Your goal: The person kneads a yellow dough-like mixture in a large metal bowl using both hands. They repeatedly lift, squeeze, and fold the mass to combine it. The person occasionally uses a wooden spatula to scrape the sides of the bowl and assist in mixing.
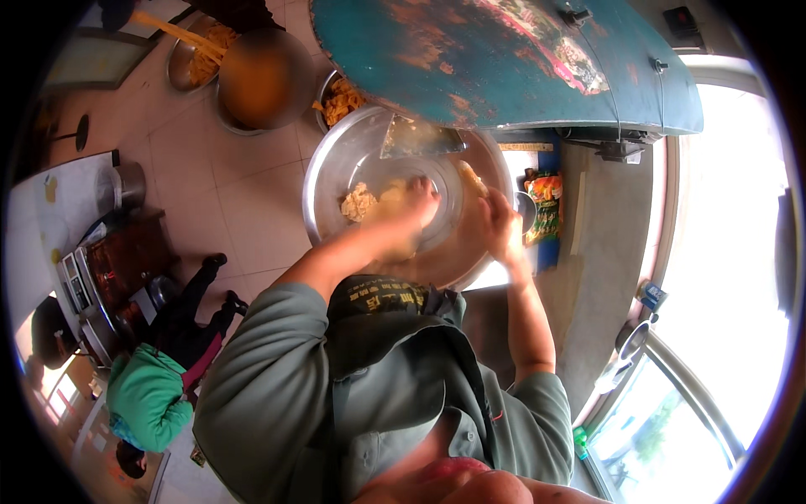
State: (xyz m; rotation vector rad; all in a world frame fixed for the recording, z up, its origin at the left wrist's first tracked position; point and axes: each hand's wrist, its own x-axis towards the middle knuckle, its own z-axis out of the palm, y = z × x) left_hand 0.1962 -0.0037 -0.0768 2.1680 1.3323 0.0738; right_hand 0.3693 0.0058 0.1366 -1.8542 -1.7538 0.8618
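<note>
Left of the wide, round, silver metal basin [332, 164] and well apart from it, a person in a bright green jacket [155, 395] is near the dark brown wooden cabinet [126, 267]. Beyond the basin's upper left, a round silver bowl of orange-yellow food [208, 63] sits on the pale pinkish tiled floor [193, 160]. Inside the basin, toward its left side, lies a lumpy, pale-yellow, dough-like clump [358, 202]. To the right of that clump my left hand [420, 204] reaches over the basin, its fingers bent; blur keeps me from telling whether they pinch anything. By the basin's right side, my right hand [502, 225] has curled fingers meeting a pale-yellow, elongated piece [471, 178]; I cannot tell how firmly they grip. Right of the basin lies a shiny red-and-green printed packet [546, 206].
</note>
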